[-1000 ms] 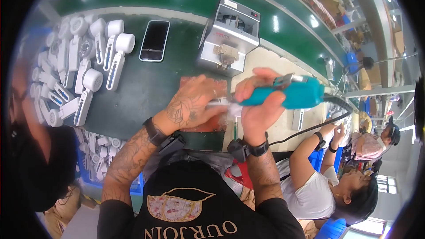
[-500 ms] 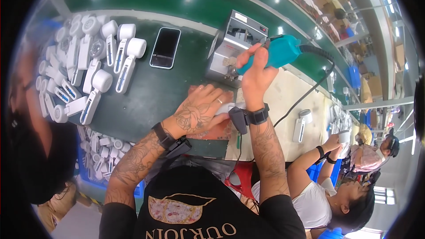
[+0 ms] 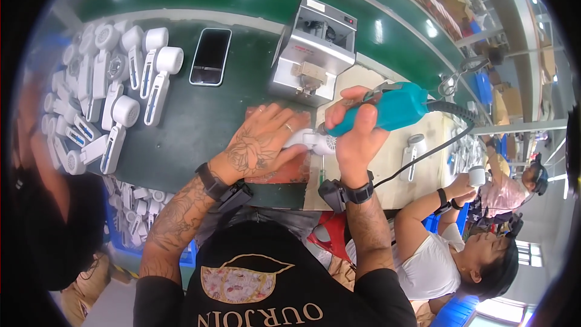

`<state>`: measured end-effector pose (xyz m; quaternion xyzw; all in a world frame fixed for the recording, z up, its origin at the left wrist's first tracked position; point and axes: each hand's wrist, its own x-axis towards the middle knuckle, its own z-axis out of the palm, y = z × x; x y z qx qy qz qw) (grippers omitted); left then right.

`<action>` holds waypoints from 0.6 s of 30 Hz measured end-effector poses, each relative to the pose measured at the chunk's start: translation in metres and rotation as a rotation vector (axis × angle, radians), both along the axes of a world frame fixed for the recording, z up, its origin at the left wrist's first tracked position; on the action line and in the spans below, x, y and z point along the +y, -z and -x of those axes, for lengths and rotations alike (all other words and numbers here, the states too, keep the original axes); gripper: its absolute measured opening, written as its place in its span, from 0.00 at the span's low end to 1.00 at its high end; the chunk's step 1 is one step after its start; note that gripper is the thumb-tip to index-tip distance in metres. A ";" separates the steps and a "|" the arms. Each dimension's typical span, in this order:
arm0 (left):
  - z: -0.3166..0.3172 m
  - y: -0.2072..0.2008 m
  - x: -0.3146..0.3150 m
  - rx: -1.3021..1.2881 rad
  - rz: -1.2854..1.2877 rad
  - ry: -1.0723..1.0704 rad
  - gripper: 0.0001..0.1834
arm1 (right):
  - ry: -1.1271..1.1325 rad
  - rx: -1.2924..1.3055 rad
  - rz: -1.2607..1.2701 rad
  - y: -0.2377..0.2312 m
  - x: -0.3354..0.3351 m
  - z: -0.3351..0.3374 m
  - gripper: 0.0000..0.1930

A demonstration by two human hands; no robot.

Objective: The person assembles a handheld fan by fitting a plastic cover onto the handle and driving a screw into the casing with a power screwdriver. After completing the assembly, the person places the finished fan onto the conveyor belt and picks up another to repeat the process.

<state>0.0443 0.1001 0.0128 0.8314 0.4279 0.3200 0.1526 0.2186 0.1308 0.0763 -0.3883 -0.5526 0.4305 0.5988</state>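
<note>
My left hand (image 3: pixel 259 140) presses a white handheld fan (image 3: pixel 309 140) down on a reddish mat (image 3: pixel 289 172), its fingers closed around the handle end. The fan's round grille end points right, toward my other hand. In my right hand (image 3: pixel 361 145) is a teal electric screwdriver (image 3: pixel 396 109), held sideways with a dark cable leaving its back end. The screwdriver's tip is at the fan, near the joint between handle and head. Whether the tip touches a screw there is too small to tell.
A grey screw feeder (image 3: pixel 313 54) stands just beyond my hands. Left of it lies a phone (image 3: pixel 210 57), then many white fans (image 3: pixel 115 109). Another fan (image 3: pixel 413 157) lies to the right. A blue crate (image 3: pixel 189 255) of white parts sits below the table edge. Co-workers are on both sides.
My right hand has brought the screwdriver from the feeder's front back toward me, to the fan. My left hand still holds the fan on the mat. The view has shifted slightly.
</note>
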 end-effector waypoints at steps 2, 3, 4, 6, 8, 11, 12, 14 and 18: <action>0.000 0.001 0.000 0.004 0.010 -0.001 0.24 | 0.003 0.008 -0.004 0.002 0.000 0.001 0.34; -0.001 0.002 0.000 0.006 0.013 0.001 0.24 | 0.003 0.008 -0.003 0.003 0.000 0.001 0.34; -0.002 0.002 0.000 0.007 0.016 0.002 0.24 | -0.007 0.018 0.005 0.005 0.000 0.000 0.33; -0.002 -0.001 0.000 0.010 0.010 0.013 0.24 | -0.017 0.028 0.016 0.010 0.001 -0.001 0.32; -0.001 0.000 0.000 0.016 0.008 0.021 0.24 | -0.044 0.041 -0.005 0.017 0.002 0.000 0.29; -0.002 0.002 0.000 0.029 0.029 0.019 0.24 | -0.040 0.066 -0.011 0.021 0.005 0.001 0.27; -0.002 0.001 0.000 0.028 0.011 0.013 0.25 | -0.037 0.065 -0.005 0.021 0.005 0.001 0.27; -0.003 0.001 0.000 0.026 -0.010 0.008 0.25 | -0.038 0.081 -0.009 0.020 0.006 0.002 0.26; -0.001 0.003 0.001 0.021 -0.003 0.006 0.24 | -0.019 0.091 0.003 0.019 0.007 0.002 0.26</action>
